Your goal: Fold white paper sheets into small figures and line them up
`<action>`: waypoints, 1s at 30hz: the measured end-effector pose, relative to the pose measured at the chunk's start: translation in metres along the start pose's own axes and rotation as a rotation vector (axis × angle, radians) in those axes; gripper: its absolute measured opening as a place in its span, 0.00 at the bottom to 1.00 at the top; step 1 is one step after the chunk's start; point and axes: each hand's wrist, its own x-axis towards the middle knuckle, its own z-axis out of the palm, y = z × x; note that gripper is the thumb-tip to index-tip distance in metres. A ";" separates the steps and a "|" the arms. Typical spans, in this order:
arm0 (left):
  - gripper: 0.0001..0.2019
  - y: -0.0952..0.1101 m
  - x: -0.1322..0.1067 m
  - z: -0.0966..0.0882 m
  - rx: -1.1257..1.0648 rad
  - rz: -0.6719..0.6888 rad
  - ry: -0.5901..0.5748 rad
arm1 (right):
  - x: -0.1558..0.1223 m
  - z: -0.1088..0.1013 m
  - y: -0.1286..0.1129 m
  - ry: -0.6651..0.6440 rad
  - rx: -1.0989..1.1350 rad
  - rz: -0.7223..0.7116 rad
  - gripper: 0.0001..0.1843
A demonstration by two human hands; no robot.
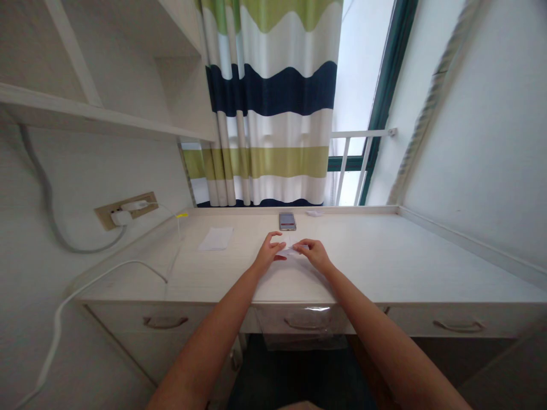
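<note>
Both of my hands rest on a white desk and meet over a small piece of white paper. My left hand pinches the paper's left side with its fingers curled. My right hand pinches the right side the same way. The paper lies low on the desktop between the fingertips and is mostly hidden by them. A dark phone lies flat just beyond my hands.
A white folded sheet lies to the left. A wall socket with a white charger and cable sits at the left. A striped curtain and a window rail stand behind the desk. Drawers with handles run below.
</note>
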 end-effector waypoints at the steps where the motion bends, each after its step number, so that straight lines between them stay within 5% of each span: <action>1: 0.20 0.000 0.000 0.000 0.019 0.037 -0.023 | 0.001 -0.001 0.000 0.025 0.032 0.024 0.14; 6: 0.17 -0.003 0.002 0.001 0.152 0.160 -0.068 | 0.003 -0.001 0.005 0.037 0.185 0.068 0.15; 30: 0.15 -0.003 0.008 -0.002 -0.152 0.050 0.098 | 0.004 0.000 0.000 0.079 0.433 0.170 0.14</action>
